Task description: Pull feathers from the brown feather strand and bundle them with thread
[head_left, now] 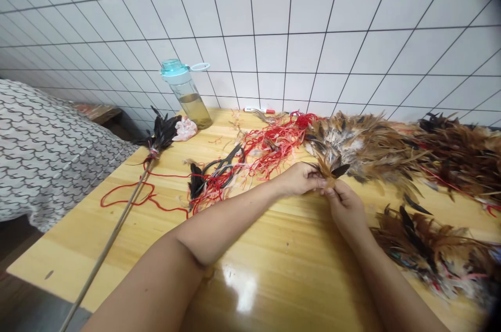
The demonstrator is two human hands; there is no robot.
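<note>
Both my hands meet over a wooden table (274, 248). My left hand (299, 178) pinches a small bunch of brown feathers (331, 170), and my right hand (344, 204) grips the same bunch from below, fingers closed. The bunch sits at the near edge of a big heap of brown feathers (368, 146). A tangle of red string (270, 146) lies just left of my hands.
Dark scissors (225, 162) rest in the red string. A thin stick with black feathers tied at its top (129, 206) lies at the left. A teal-lidded bottle (188, 94) stands by the tiled wall. More feather heaps (434, 248) fill the right side. Patterned cloth (50, 149) lies far left.
</note>
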